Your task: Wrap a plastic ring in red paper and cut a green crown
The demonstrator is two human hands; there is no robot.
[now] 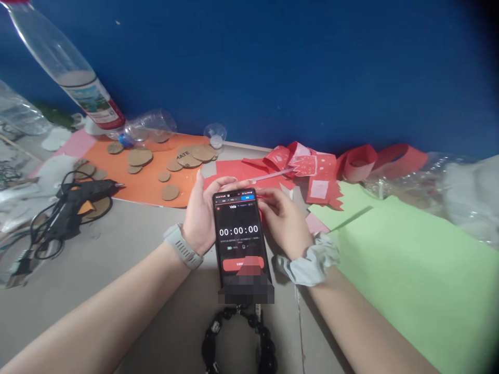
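A black smartphone faces me in the middle, its screen showing a timer at 00:00:00 above a red button. My left hand is at its left edge, thumb raised, with the other fingers reaching behind the phone's top. At the upper right edge, the curled fingers of my right hand grip the phone; their tips are partly hidden. A loop of black beads hangs from the phone's lower end. Just beyond the hands lie red paper pieces, some with white drawing.
On the left, a black glue gun with its cord lies near cardboard discs on orange paper. A tall plastic bottle leans behind them. Green paper covers the right side, before a blue wall.
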